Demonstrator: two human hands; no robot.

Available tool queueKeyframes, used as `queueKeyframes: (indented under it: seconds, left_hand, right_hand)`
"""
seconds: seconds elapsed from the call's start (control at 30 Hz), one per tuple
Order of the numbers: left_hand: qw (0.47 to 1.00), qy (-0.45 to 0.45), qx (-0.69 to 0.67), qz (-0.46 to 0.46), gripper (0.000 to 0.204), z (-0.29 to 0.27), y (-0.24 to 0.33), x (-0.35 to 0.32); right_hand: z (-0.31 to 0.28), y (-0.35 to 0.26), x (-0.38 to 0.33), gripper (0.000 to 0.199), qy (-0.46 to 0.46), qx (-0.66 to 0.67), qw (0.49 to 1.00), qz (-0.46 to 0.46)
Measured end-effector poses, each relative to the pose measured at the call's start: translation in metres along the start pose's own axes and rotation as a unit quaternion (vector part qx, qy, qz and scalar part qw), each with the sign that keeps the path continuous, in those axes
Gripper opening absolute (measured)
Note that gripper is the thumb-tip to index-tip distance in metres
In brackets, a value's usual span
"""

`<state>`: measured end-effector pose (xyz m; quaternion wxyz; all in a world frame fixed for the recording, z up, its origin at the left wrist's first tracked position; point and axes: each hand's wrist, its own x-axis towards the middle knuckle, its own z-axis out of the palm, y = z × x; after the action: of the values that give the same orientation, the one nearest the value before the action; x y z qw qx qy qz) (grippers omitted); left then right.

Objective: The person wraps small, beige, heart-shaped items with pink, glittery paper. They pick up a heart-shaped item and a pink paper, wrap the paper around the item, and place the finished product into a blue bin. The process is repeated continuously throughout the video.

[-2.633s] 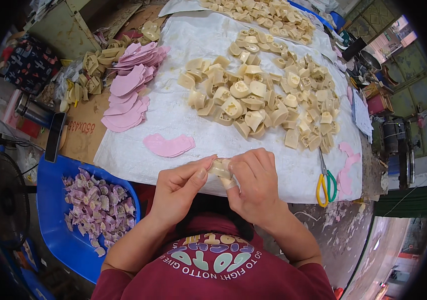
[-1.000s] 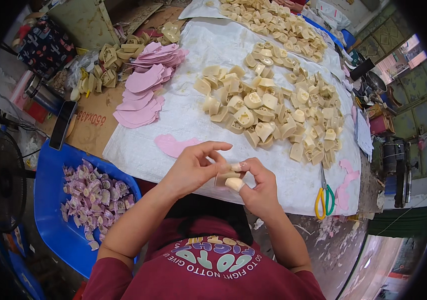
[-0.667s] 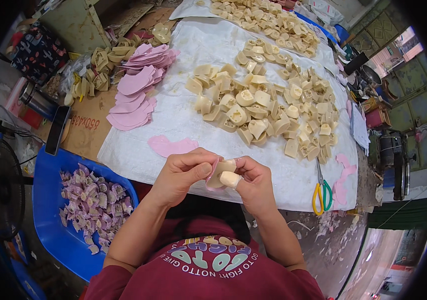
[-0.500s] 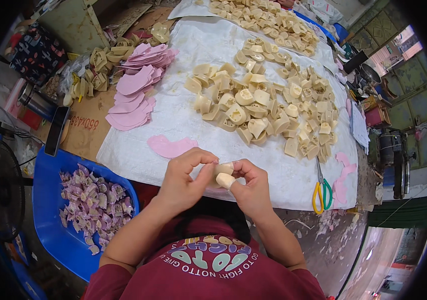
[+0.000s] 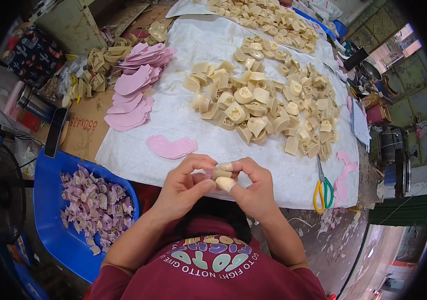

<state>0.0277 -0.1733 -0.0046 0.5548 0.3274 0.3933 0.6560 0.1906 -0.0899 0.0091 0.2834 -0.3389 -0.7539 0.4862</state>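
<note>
My two hands meet just in front of the table's near edge around a small beige shoe heel [image 5: 221,174]. My right hand [image 5: 254,189] pinches it between thumb and forefinger, both tips covered by pale finger cots. At its left side, the thumb and forefinger of my left hand [image 5: 179,189] close on the heel's edge, where a bit of pink material [image 5: 209,173] shows. Fingers hide much of the heel. Just beyond, curved pink cut pieces [image 5: 171,147] lie in a small stack on the white sheet [image 5: 133,160].
Many beige heels [image 5: 258,102] are heaped across the sheet. More pink pieces [image 5: 133,95] are piled at left. A blue tub [image 5: 48,220] below left holds pinkish-purple covered heels [image 5: 98,202]. Scissors [image 5: 322,190] and pink scraps [image 5: 342,180] lie at right; a phone [image 5: 56,132] stands above the tub.
My left fingers have shifted slightly along the heel, and the pink bit at their tips now shows more clearly. The heel has turned a little between my hands.
</note>
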Motion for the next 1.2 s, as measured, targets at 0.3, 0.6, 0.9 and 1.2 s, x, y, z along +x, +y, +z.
queueKeyframes:
  seconds: [0.3,0.6,0.9,1.2]
  left_hand:
    - [0.935,-0.075,0.234,0.256,0.024,0.008,-0.007,-0.014]
    - [0.960,0.034,0.163,0.224,0.022,0.001,0.008,-0.008]
    - [0.913,-0.056,0.261,0.309,0.026,0.005,0.010,-0.007]
    - [0.843,-0.012,0.399,0.362,0.027,0.009,0.017,0.002]
  right_hand:
    - [-0.022,-0.001,-0.009,0.102,0.007,-0.050,0.994,-0.099]
    - [-0.024,0.006,-0.024,0.123,0.068,0.137,0.988,-0.030]
    - [-0.008,0.000,-0.014,0.037,-0.008,0.456,0.882,0.117]
    - [0.001,-0.017,-0.019,0.024,0.040,0.409,0.908,0.081]
